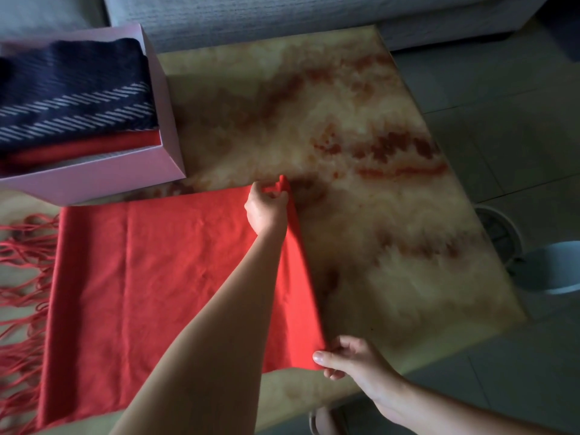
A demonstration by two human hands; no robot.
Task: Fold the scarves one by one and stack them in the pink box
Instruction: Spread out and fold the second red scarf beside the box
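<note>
The red scarf (175, 265) is lying spread flat across the near-left part of the desk (361, 127), and both hands are working its right-hand edge. The left hand (266, 207) is reaching across the cloth to the far right corner, thumb and fingers pinching that corner and lifting it into a little peak off the marbled top. The right hand (348, 361) is coming in from the near side and pinching the near right corner, thumb on top and fingers curled underneath. Between the two hands the scarf's edge is running taut and slightly raised, casting a shadow on the desk beside it.

Over on the left, the fringe (22, 277) is trailing off the scarf's other end in loose red strands, spilling toward the edge of view.

The pink box (94, 180) is sitting at the far left of the desk, its near wall just beside the scarf's far edge. Inside it a folded navy scarf with white diagonal stripes (72, 89) is resting on top of a folded red one (94, 149), with a pale layer showing below that; what it is, I cannot tell.

Behind the desk a grey sofa (282, 17) is running along the back, and a tiled floor (502, 105) is showing to the right.
</note>
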